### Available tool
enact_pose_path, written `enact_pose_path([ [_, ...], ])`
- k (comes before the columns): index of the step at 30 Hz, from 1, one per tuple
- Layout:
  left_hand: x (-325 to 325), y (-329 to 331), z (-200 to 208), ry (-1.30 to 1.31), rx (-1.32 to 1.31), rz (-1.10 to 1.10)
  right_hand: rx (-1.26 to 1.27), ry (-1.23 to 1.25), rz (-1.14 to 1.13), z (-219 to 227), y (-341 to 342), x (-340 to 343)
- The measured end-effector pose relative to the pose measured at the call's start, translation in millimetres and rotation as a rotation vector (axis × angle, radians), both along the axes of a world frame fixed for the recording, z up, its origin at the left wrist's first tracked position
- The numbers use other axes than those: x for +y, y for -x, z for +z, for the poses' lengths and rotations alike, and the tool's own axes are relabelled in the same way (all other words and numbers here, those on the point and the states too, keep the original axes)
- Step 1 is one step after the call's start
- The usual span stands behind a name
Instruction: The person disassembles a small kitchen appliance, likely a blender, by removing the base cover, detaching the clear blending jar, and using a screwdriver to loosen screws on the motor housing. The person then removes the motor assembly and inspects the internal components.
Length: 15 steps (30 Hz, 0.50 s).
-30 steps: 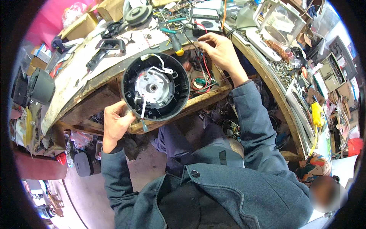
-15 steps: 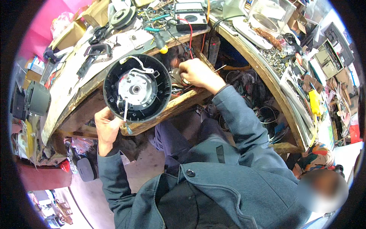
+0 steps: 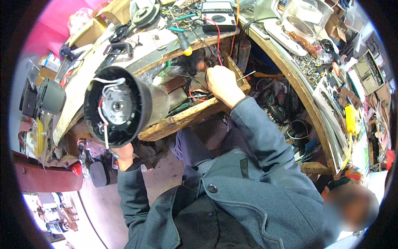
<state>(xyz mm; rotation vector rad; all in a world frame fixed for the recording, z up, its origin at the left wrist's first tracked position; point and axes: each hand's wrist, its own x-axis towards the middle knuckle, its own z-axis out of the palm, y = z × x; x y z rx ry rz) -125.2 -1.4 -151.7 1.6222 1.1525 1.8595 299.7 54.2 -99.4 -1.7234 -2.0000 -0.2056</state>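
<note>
My left hand (image 3: 124, 155) grips the near lower edge of a black round appliance housing (image 3: 143, 99), tilted so its open underside shows. Inside are a round metal plate (image 3: 117, 106) with a central hub and wires in white sleeves (image 3: 108, 83). A greyish see-through body stretches from its right side. My right hand (image 3: 224, 83) is over an open wooden drawer (image 3: 182, 120), fingers closed. Whatever they pinch is hidden; a thin rod (image 3: 247, 76) shows just right of the hand. Red wire (image 3: 197, 97) and mixed parts lie in the drawer.
On the bench beyond lie a screwdriver (image 3: 184, 43), a multimeter (image 3: 218, 17) and a grey wheel-like part (image 3: 146, 15). The right bench holds a clear container (image 3: 304, 18), many small metal parts and a yellow tool (image 3: 352, 119). A person (image 3: 350, 207) is at the lower right.
The housing has moved left and turned, so its see-through side shows and more of the drawer is uncovered. My right hand has shifted slightly right, still at the drawer.
</note>
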Motion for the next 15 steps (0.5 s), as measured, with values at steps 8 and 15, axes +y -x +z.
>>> enact_pose_path([
  [8, -27.7, -70.6, 89.9, -0.016, 0.229, -0.047, -0.316, 0.204, 0.028, 11.3, 5.5, 15.4],
  [15, -29.4, -75.4, 93.2, 0.045, 0.254, -0.154, -0.384, 0.422, 0.149, 42.6, -15.5, 25.9],
])
